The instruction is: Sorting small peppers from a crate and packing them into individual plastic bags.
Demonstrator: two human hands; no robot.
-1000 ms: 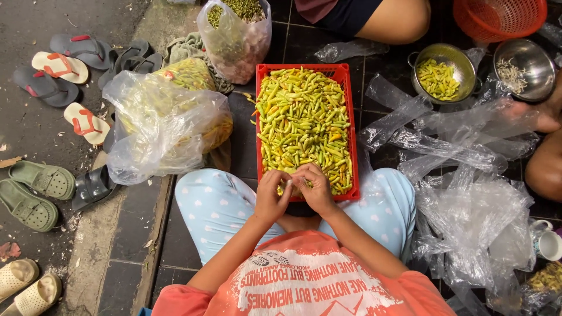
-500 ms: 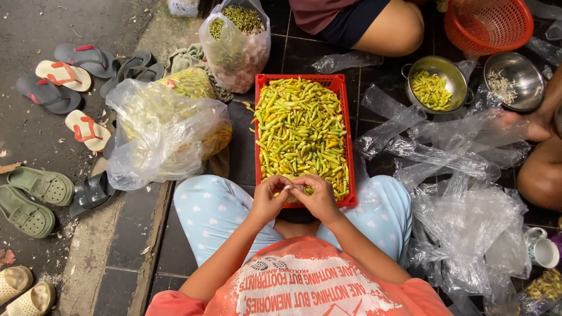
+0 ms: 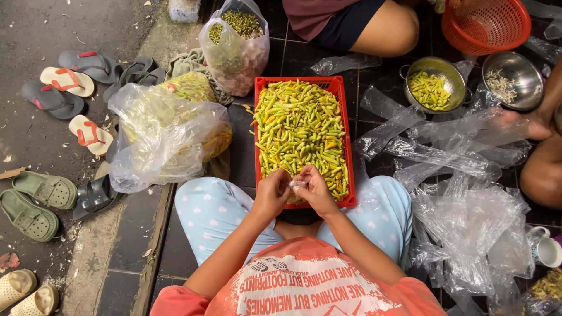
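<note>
Along the left edge sandals and flip-flops (image 3: 64,88) lie scattered on the pavement, and beside them a big clear plastic bag of chillies (image 3: 167,137) slumps against a smaller knotted bag (image 3: 234,44) farther back. In the middle, a red crate (image 3: 345,140) heaped with green and yellow chillies (image 3: 298,131) rests between the person's knees in pale blue dotted trousers. Over its near edge the left hand (image 3: 270,194) and the right hand (image 3: 315,190) meet, fingertips pinched together on one small pale piece (image 3: 297,184), probably a chilli or its stem; it is too small to tell. To the right lie crumpled clear plastic bags (image 3: 462,205), a metal pot of chillies (image 3: 434,89), a steel bowl (image 3: 515,79) and an orange basket (image 3: 486,23), with other people's legs cut off by the frame. Compared with half a second earlier, the hands have barely shifted on the crate's near edge.
</note>
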